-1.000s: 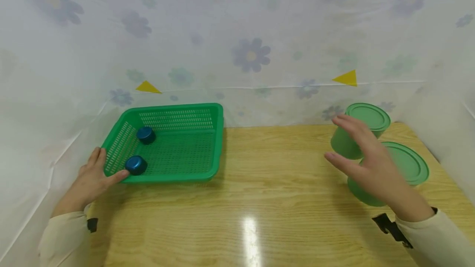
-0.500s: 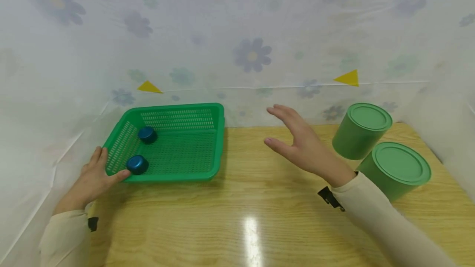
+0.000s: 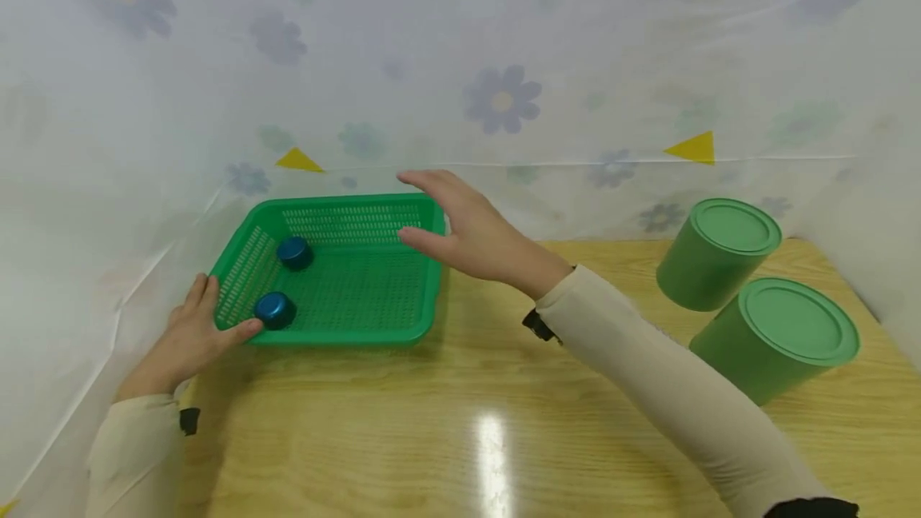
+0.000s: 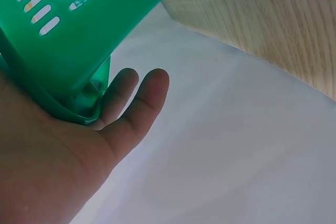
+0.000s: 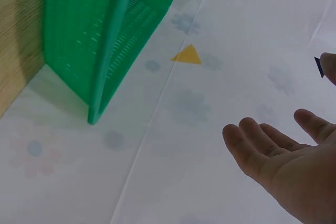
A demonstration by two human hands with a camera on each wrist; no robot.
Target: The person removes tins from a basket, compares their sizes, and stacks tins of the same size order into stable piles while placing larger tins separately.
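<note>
L hand [image 3: 193, 338], grip wide, on basket [image 3: 360, 337] at 8 o'clock; R hand [image 3: 478, 234], grip wide, nr 3 o'clock: prob. best meet it softly.

Whitish sheeting [image 3: 403, 30] with faded flowers [image 3: 501, 101] and yellow triangles [image 3: 695, 149] rises behind and beside a wood-grain table [image 3: 388, 422] — a streak of light [image 3: 492, 458] gleams on its top.

2 long cream sleeves [image 3: 651, 370] with black straps [image 3: 540, 325] near the cuffs [image 3: 558, 288].
</note>
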